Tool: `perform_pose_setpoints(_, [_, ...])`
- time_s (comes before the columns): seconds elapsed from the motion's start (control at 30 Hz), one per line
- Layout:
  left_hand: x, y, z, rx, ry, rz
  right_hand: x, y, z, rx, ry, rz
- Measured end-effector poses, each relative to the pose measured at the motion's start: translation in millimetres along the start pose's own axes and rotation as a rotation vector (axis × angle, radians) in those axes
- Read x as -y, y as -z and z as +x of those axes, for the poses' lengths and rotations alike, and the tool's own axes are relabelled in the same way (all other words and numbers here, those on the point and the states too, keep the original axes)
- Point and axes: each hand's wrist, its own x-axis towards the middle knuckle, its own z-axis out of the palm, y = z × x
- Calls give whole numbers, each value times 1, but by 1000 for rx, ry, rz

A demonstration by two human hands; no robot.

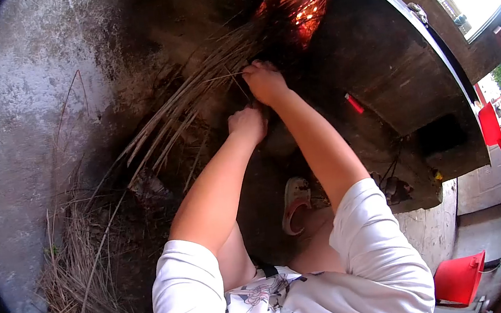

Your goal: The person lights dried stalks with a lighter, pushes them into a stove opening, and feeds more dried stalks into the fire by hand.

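A long bundle of dry stalks runs from the lower left up into the dark stove opening, where a fire glows orange. My right hand is closed just below the upper end of the bundle, close to the opening. Thin stalks pass by its fingers, but what it grips is hidden. Lower and slightly left, my left hand is curled into a fist near the right wrist. Something dark lies between the two hands, too shadowed to name.
Loose straw is heaped on the floor at left, against a stained wall. On the stove's dark side is a red lighter-like object. A red bucket-like container stands lower right, and a red scoop hangs at right.
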Motion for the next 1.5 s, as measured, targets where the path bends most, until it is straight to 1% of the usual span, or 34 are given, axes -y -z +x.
perform_pose_setpoints(0.07, [-9, 14, -2, 26, 12, -30, -11, 23, -7, 104, -129, 126])
perform_pose_setpoints(0.1, [-14, 16, -5, 28, 6, -34, -18, 22, -16, -45, -172, 243])
perform_pose_setpoints(0.13, [-18, 17, -7, -71, -31, -43, -24, 29, -27, -43, -175, 238])
perform_pose_setpoints(0.17, [-23, 18, -10, -168, -68, -52, -29, 37, -39, -90, -263, 450])
perform_pose_setpoints(0.2, [-27, 20, -14, -170, -74, -54, -32, 48, -50, -140, -350, 662])
perform_pose_setpoints(0.23, [-31, 22, -18, -225, -125, -87, -31, 58, -63, -139, -356, 658])
perform_pose_setpoints(0.27, [-35, 23, -21, -282, -175, -121, -30, 67, -76, -157, -497, 814])
perform_pose_setpoints(0.3, [-37, 21, -21, -279, -181, -123, -30, 72, -85, -174, -641, 970])
perform_pose_setpoints(0.33, [-38, 18, -22, -345, -203, -142, -33, 61, -91, -173, -647, 966])
perform_pose_setpoints(0.37, [-40, 15, -22, -409, -225, -161, -35, 40, -99, -207, -712, 1125])
perform_pose_setpoints(0.4, [-41, 13, -22, -401, -230, -160, -33, 37, -104, -242, -779, 1287])
perform_pose_setpoints(0.43, [-40, 11, -22, -375, -229, -154, -32, 33, -107, -243, -786, 1289])
perform_pose_setpoints(0.5, [-41, 9, -22, -342, -227, -143, -24, 28, -109, -328, -828, 1411])
perform_pose_setpoints(0.53, [-43, 9, -21, -299, -259, -125, -24, 30, -110, -325, -832, 1418])
perform_pose_setpoints(0.6, [-46, 10, -22, -255, -280, -98, -25, 35, -109, 3, -921, 1535])
perform_pose_setpoints(0.67, [-48, 11, -24, -152, -301, -57, -20, 42, -112, 48, -906, 1617])
perform_pose_setpoints(0.73, [-46, 7, -25, -144, -312, -36, -19, 40, -115, 92, -892, 1698])
perform_pose_setpoints(0.8, [-45, 5, -26, -192, -371, -89, -25, 30, -118, 122, -909, 1649])
perform_pose_setpoints(0.83, [-44, 6, -27, -185, -369, -82, -27, 26, -119, 103, -918, 1635])
perform_pose_setpoints(0.87, [-42, 8, -27, -147, -320, -118, -31, 22, -121, 103, -922, 1645])
perform_pose_setpoints(0.93, [-35, 14, -22, -72, -189, -161, -35, 21, -125, 8, -1025, 1695])
perform_pose_setpoints(1.0, [-20, 14, -8, -76, -15, -119, -39, 18, -132, 18, -1073, 1708])
perform_pose_setpoints(1.07, [-2, 11, 3, -89, 166, -59, -42, 10, -138, -7, -1088, 1811])
perform_pose_setpoints(1.1, [11, -1, 13, -128, 258, -140, -42, 9, -140, -7, -1092, 1818])
perform_pose_setpoints(1.13, [17, -2, 16, -127, 259, -134, -42, 9, -141, 18, -1073, 1815])
perform_pose_setpoints(1.2, [23, -2, 19, -175, 365, -61, -42, 9, -141, 39, -1050, 1820])
perform_pose_setpoints(1.23, [23, 4, 20, -153, 408, -167, -42, 9, -140, 62, -1027, 1778])
perform_pose_setpoints(1.27, [26, 3, 25, -154, 408, -158, -41, 9, -140, 85, -1005, 1735])
perform_pose_setpoints(1.3, [33, -4, 32, -174, 410, -212, -39, 12, -139, 79, -1006, 1742])
perform_pose_setpoints(1.37, [47, -13, 47, -193, 405, -263, -36, 19, -138, -5, -996, 1780])
perform_pose_setpoints(1.43, [58, -20, 60, -109, 417, -436, -37, 18, -136, -12, -981, 1791])
perform_pose_setpoints(1.47, [60, -26, 64, -108, 410, -430, -38, 17, -136, -16, -961, 1801])
perform_pose_setpoints(1.5, [58, -28, 65, -201, 441, -488, -40, 15, -136, -29, -965, 1804])
